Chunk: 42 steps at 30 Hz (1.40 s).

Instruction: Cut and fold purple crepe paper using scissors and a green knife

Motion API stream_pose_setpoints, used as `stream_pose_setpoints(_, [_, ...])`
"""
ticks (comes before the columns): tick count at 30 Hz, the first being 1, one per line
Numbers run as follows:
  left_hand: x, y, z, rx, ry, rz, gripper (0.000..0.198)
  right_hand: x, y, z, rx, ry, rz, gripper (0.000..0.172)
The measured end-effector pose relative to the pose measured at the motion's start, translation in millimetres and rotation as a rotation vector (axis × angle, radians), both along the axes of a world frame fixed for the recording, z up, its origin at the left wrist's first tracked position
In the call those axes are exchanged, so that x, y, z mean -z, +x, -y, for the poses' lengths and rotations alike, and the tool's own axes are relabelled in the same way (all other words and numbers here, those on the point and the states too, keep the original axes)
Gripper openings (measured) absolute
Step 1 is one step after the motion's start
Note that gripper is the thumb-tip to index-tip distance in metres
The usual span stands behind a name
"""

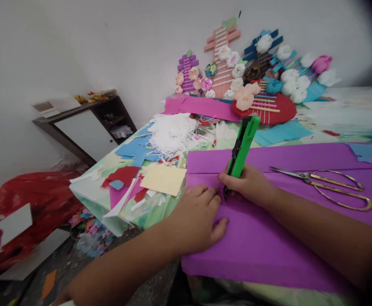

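Observation:
My right hand (248, 183) is wrapped round a green and black box cutter (243, 144), which stands nearly upright. Its lower end meets a large purple sheet (268, 242) near the left side; whether the blade is out I cannot tell. Flat on the same sheet, just left of the cutter, lies my left hand (195, 219), fingers stretched forward and thumb apart. A raised fold or strip runs across the sheet's far part. To the right of my right hand, gold-handled scissors (326, 182) rest on the purple sheet, blades pointing left.
White string (173, 134) is heaped beyond my hands, with a cream card (164, 179) and paper scraps nearer. Flower-decorated stick crafts (222, 63) lean on the wall. A low cabinet (85, 127) stands left, and red plastic bags (35, 199) lie on the floor.

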<state>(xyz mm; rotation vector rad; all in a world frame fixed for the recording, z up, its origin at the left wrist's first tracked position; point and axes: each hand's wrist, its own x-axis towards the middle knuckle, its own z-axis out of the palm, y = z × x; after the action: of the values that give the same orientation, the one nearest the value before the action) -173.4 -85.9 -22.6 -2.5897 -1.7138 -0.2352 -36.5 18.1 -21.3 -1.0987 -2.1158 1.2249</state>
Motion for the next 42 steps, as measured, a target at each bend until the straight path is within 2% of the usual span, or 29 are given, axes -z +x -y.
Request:
stream_pose_setpoints(4, [0.1, -0.5, 0.3, 0.007, 0.002, 0.024, 0.044, 2.5, -0.8, 0.3, 0.009, 0.066, 0.014, 0.027])
stream_pose_setpoints(19, [-0.7, 0.0, -0.5, 0.018, -0.001, 0.028, 0.041, 1.7, -0.4, 1.6, -0.065, 0.094, 0.056, 0.027])
stream_pose_setpoints(26, [-1.7, 0.9, 0.5, -0.007, -0.014, 0.014, 0.043, -2.7, -0.2, 0.7, -0.018, -0.104, -0.023, 0.035])
stream_pose_setpoints(29, [-1.9, 0.6, 0.9, -0.015, -0.012, 0.013, 0.044, -2.4, 0.3, -0.3, 0.003, -0.128, -0.056, 0.037])
stream_pose_setpoints(33, [-1.7, 0.4, 0.9, -0.015, -0.015, 0.006, 0.044, -2.0, -0.6, -1.2, -0.046, -0.082, -0.035, 0.034])
stream_pose_setpoints(42, [1.1, -0.8, -1.1, 0.007, -0.023, 0.022, 0.045, 0.4, -0.7, 1.3, -0.049, 0.055, 0.031, 0.032])
